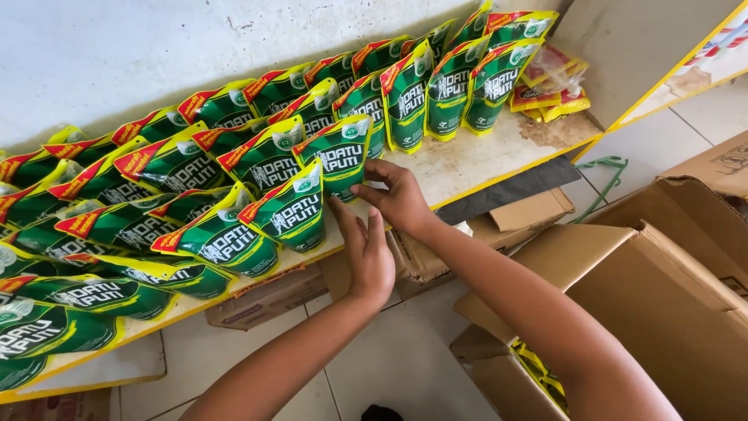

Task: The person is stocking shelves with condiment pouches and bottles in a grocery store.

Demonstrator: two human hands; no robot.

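Green stand-up pouches with red and yellow tops stand in rows on a low white shelf [467,160] with a yellow edge. My right hand [397,196] grips the lower right corner of one front pouch [340,160] that stands upright. Just below it, my left hand [366,253] has its fingers stretched up, their tips at the bottom of that pouch and of the neighbouring front pouch [294,212]. Whether the left hand grips anything is hidden by the pouches.
An open brown cardboard box [623,288] stands on the tiled floor at the right, with yellow-green packs showing inside. Flattened cartons [499,222] lie under the shelf. Small yellow and red packets [549,90] sit at the shelf's far right. A green hanger [608,168] lies on the floor.
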